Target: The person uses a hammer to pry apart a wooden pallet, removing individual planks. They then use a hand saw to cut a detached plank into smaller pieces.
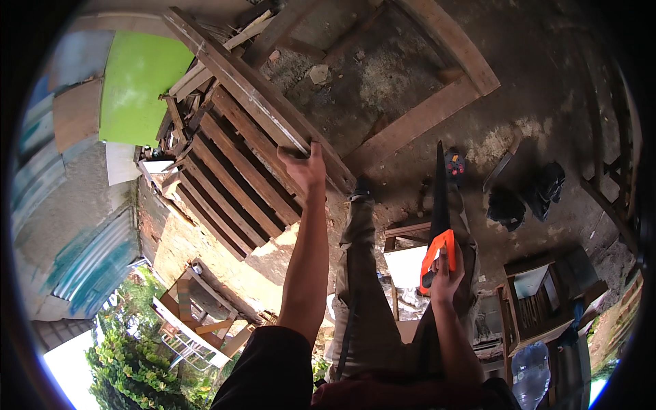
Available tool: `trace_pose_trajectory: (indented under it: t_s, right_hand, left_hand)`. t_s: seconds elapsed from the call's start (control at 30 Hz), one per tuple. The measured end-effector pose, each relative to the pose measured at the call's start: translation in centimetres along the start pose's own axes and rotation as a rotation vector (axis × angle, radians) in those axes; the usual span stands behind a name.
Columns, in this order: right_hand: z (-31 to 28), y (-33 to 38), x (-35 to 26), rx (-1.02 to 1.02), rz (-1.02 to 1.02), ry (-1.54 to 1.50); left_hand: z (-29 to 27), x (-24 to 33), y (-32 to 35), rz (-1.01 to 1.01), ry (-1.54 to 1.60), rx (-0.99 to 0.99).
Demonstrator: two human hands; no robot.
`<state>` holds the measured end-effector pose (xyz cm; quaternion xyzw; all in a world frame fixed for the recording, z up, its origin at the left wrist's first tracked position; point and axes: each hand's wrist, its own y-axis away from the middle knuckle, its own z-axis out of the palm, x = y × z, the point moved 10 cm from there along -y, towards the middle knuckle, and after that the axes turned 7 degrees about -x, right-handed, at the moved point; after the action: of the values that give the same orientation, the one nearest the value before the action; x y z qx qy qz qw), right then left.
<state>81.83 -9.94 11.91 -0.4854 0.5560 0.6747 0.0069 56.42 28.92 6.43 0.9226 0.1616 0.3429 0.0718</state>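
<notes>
My left hand (pixel 305 166) reaches forward and grips the edge of a long wooden beam (pixel 253 96). A pale strip runs along this brown beam, which slants from the upper left toward my feet. In my right hand (pixel 445 273) is a handsaw (pixel 440 205), held by its orange and black handle beside my right leg. The dark blade points forward, away from me, and is apart from the beam.
A slatted wooden pallet (pixel 239 171) lies left of the beam. Ahead, a wooden frame (pixel 424 116) rests on the dirty floor. Black plastic bags (pixel 507 208) sit at the right, near a wooden cabinet-like piece (pixel 540 301). A green panel (pixel 140 89) stands far left.
</notes>
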Motion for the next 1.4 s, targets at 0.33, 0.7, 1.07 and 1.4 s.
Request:
trace_pose_trajectory:
  t_s: [0.33, 0.7, 1.07, 1.4]
  right_hand:
    - [-2.4, -0.3, 0.4, 0.056, -0.047, 0.014]
    - [-2.4, 0.2, 1.1, 0.019, -0.01, -0.048]
    - [-2.6, 0.4, 0.4, 0.021, 0.002, -0.047]
    - [-1.2, 0.1, 0.1, 0.007, -0.029, -0.062]
  left_hand:
    - [-0.4, 0.9, 0.3, -0.002, -0.012, 0.03]
    - [-0.4, 1.4, 0.5, 0.021, -0.015, 0.039]
    - [0.0, 0.3, -0.4, 0.014, -0.055, 0.023]
    - [0.2, -0.4, -0.9, 0.004, -0.042, -0.003]
